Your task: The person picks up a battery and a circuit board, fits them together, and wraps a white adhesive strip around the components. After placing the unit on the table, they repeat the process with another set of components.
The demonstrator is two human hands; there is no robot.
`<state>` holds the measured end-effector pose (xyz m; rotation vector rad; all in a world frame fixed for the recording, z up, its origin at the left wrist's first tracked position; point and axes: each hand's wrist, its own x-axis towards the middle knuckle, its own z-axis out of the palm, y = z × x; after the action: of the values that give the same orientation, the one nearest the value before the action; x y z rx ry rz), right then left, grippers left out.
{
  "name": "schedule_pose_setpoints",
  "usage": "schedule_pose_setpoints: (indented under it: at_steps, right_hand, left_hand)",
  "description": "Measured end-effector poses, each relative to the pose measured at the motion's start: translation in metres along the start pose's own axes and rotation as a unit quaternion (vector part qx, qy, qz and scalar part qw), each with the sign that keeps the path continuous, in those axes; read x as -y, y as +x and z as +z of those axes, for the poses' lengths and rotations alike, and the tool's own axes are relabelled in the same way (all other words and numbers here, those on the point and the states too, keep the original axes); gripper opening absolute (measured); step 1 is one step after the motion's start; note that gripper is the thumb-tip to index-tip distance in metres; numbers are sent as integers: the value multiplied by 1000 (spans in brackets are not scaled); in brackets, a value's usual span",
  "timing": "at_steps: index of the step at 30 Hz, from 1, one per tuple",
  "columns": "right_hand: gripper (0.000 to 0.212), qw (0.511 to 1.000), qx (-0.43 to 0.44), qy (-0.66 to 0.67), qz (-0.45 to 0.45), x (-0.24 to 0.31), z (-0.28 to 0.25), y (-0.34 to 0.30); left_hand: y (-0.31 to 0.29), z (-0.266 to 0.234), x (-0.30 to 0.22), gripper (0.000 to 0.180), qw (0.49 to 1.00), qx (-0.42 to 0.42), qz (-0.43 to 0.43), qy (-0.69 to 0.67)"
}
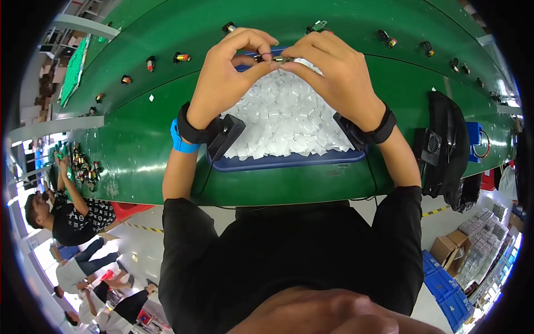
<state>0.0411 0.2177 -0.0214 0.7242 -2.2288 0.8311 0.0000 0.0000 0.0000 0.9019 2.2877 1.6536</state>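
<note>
My left hand [231, 72] and my right hand [336, 72] meet above the far part of a blue tray [289, 163]. Both pinch a small dark part with a metallic piece [282, 58] between thumbs and fingertips; its exact kind is too small to make out. A thin dark wire seems to loop by the left fingertips. Beneath my hands, the tray holds a heap of small white squares [283, 122]. Each wrist wears a black strap with a dark device, and the left one also has a blue band [181, 136].
Small red, yellow and black components [181, 57] are spaced along the green table [139, 128]. Beyond my right hand lies a green circuit board [318, 26]. At right are a black bag [448, 139] and a blue box [474, 140]. A co-worker [72, 214] sits at left beside piled components [86, 170].
</note>
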Motion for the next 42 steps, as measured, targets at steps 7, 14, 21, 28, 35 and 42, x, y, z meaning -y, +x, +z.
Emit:
schedule_pose_setpoints:
  at_steps: [7,14,21,28,35,42]
  right_hand:
    - [12,997,15,-70,-30,-7,-4,-5]
    - [19,982,-1,-129,-135,-10,-18,5]
    - [18,995,39,-47,-74,-8,-20,7]
    - [14,990,76,80,89,-7,-19,5]
    - [14,989,107,53,88,-9,-20,2]
    - [19,984,171,22,43,-16,-46,6]
  left_hand:
    - [7,0,9,27,804,-87,386,444]
    - [-5,-4,16,29,1000,-16,-8,20]
    - [-4,0,8,41,968,76,-144,-192]
    - [-8,6,5,37,987,60,-87,-124]
    - [-8,11,11,34,993,54,-57,-92]
    - [-8,8,8,32,993,-1,-61,-97]
